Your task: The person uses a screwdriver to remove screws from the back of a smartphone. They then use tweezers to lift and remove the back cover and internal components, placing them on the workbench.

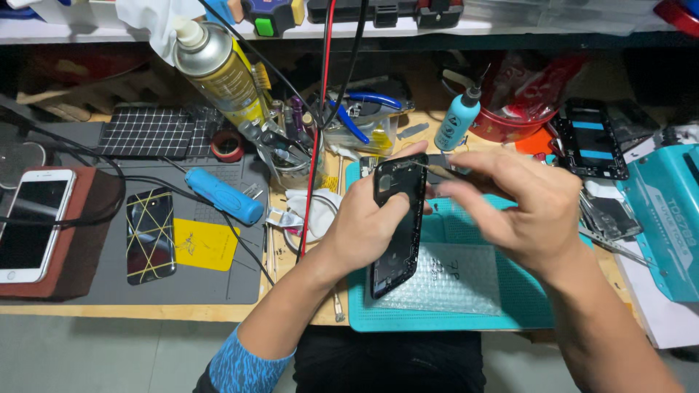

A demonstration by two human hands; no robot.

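Wooden and crowded, our bench (182, 311) runs under a shelf of tools; we go from the big things down. On its left lies a grey mat (218, 284) carrying a white phone (33, 224) on a brown block, a dark phone back with yellow lines (150, 234), a yellow card (205, 244) and a blue-handled screwdriver (222, 196); near us a teal mat (524, 306) holds a sheet of bubble wrap (455, 280). At the far right sits a teal tool case (666, 218); beyond it, a black phone frame (590, 138). Behind the mats a tall spray can (222, 73) leans, and a small blue bottle (457, 120) stands upright near a red bowl (510, 127).

Over the teal mat our left hand (360, 229) grips the black phone shell (398, 225), fingers and thumb clenched around its edges; the shell stands tilted, its lower end just above the bubble wrap. Our right hand (528, 211) is blurred; its fingers pinch tweezers (435, 170), whose tip meets the top of the shell near the camera opening.
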